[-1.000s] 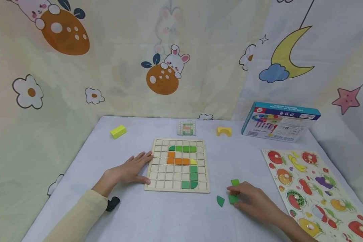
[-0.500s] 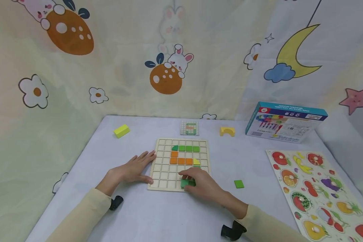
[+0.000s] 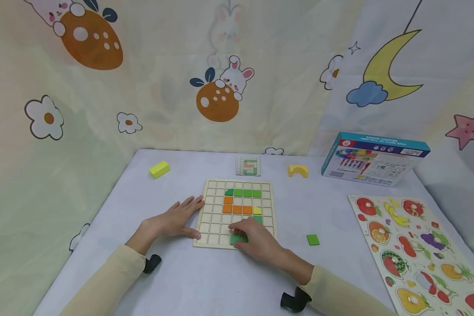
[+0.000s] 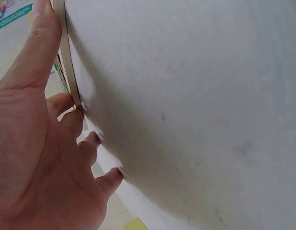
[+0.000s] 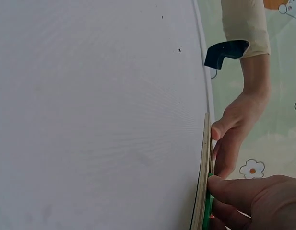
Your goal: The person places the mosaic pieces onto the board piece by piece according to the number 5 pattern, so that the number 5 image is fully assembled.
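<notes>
A pale wooden grid board (image 3: 212, 228) lies mid-table, bearing orange, yellow and green tiles in an S-like figure. My left hand (image 3: 173, 221) rests at its left side, fingers spread, thumb and fingertips against the edge. Over the board's lower right, my right hand (image 3: 258, 239) pinches a green square tile (image 3: 235, 239) at the bottom row. In the right wrist view, the thumb presses on green tiles (image 5: 208, 215) along the board's edge. The right hand hides several lower-right cells. One loose light-green square tile (image 3: 313, 239) lies right of the board.
Behind the board lies a small pattern card (image 3: 249, 166), with a yellow arch block (image 3: 298, 171) to its right and a yellow-green block (image 3: 159, 169) to the left. A box (image 3: 375, 159) stands back right, beyond a fruit puzzle board (image 3: 412, 250).
From the loose tiles at the right, my right hand has moved left onto the board with a green square. The loose green quarter-circle is gone from the table. My left hand stays put.
</notes>
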### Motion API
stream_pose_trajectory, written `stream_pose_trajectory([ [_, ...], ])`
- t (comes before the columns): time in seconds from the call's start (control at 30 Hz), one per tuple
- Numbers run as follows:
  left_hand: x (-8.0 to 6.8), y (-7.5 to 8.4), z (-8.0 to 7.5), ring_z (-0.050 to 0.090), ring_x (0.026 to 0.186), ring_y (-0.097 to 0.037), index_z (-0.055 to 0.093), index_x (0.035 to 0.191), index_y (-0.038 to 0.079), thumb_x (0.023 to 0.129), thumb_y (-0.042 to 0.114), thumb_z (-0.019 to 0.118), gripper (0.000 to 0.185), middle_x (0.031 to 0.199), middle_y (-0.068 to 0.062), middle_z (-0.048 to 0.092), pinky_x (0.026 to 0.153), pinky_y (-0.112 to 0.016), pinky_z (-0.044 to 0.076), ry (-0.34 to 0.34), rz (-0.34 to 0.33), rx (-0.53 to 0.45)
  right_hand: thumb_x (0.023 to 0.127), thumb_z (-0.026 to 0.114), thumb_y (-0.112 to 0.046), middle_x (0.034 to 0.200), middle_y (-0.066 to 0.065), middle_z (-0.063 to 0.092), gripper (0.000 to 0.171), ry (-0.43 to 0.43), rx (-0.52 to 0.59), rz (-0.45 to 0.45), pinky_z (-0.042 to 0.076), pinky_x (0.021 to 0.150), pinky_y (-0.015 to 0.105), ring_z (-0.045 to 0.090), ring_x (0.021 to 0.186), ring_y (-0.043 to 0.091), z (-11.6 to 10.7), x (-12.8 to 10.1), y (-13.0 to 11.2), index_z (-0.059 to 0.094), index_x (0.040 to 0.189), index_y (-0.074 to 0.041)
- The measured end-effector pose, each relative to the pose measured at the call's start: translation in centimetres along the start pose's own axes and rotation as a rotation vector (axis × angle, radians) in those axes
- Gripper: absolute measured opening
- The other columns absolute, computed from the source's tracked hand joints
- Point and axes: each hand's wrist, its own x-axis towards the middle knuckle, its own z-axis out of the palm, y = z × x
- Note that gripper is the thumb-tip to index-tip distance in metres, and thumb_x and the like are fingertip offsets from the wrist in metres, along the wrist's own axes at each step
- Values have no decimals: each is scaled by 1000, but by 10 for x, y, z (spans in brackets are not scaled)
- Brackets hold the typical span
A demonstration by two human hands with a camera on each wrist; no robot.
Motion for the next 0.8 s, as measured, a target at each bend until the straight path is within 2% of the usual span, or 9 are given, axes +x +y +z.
stream_pose_trajectory([
  [0.27,0,0,2,6,151,-38,18,156,12,77,60,69,105,165,-9,8,119,-63,9,0,-9,-1,79,78,-9,92,-5,68,40,12,-12,5,49,79,24,56,87,11,-6,-7,3,68,118,-10],
  [0.43,0,-1,3,6,151,-38,18,156,12,77,59,69,105,165,-9,9,119,-63,9,2,-4,-2,78,79,-9,97,-6,68,43,67,-5,59,53,79,27,56,90,12,-23,-18,15,67,120,-11],
  [0.63,-1,1,2,7,151,-38,18,155,11,77,58,70,105,164,-9,9,118,-64,9,3,1,-2,79,78,-8,102,-4,68,48,114,-17,191,55,86,36,57,95,14,-59,-49,44,65,124,-12],
  [0.8,-1,1,1,6,151,-37,18,155,11,77,57,71,105,164,-8,10,119,-63,9,5,3,-7,81,78,-12,112,-4,68,48,63,-50,250,55,91,41,60,103,17,-89,-85,84,63,126,-15],
])
